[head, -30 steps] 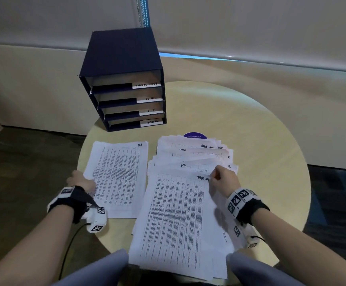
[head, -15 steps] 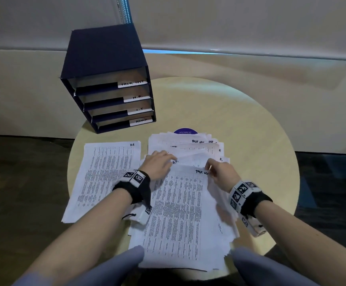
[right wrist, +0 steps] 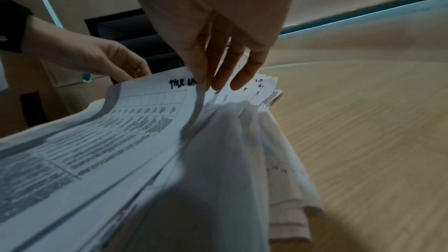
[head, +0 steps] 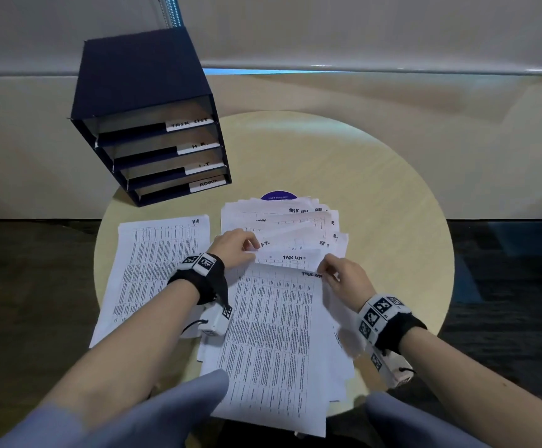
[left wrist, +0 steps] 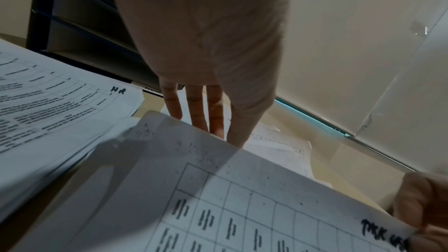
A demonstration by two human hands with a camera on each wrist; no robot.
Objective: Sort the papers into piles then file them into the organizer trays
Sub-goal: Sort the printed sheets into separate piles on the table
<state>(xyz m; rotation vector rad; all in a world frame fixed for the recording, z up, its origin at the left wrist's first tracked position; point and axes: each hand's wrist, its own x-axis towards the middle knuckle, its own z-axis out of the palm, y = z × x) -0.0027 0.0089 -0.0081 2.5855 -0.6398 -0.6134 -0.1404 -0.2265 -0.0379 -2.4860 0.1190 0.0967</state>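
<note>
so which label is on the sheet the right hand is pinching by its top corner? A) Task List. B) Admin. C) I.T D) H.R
A: the right hand pinches the top right corner of the top sheet of the main pile, and "TASK LIST" is handwritten at that corner, partly hidden by the fingers in the right wrist view.

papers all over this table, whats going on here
A person is sorting printed sheets at a round table. The right hand pinches the top corner of a sheet marked "task list", lifting it off the loose central pile. The left hand rests on that pile just behind the lifted edge. One sheet marked "HR" already lies apart to the left. The labelled organizer trays at the back look unfilled.
</note>
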